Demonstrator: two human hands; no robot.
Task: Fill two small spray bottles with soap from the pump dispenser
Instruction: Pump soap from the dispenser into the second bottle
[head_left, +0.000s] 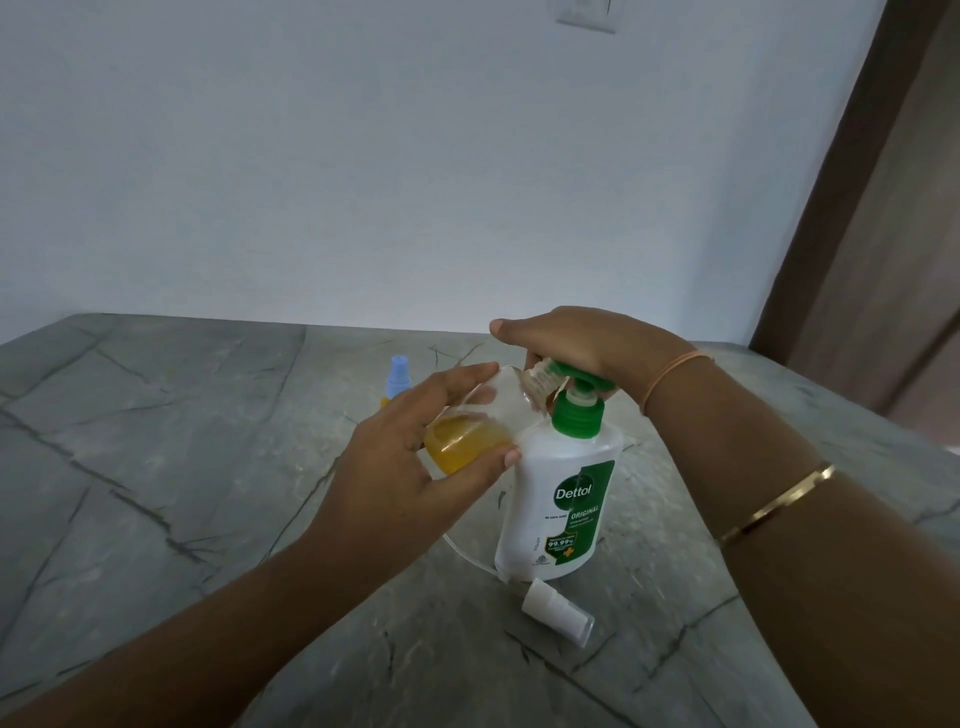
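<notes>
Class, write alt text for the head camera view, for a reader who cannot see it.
A person's left hand tilts a small clear bottle, part full of yellow soap, to the nozzle of a white pump dispenser while the right hand rests on its green pump head. A spray cap lies on the counter; a blue-capped bottle stands behind.

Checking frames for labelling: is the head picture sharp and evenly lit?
Head view: dim, flat bluish light, no harsh glare; pump dispenser label reads sharply; blue-capped spray bottle behind looks slightly soft; wide-angle distortion tilts the door frame.
</notes>
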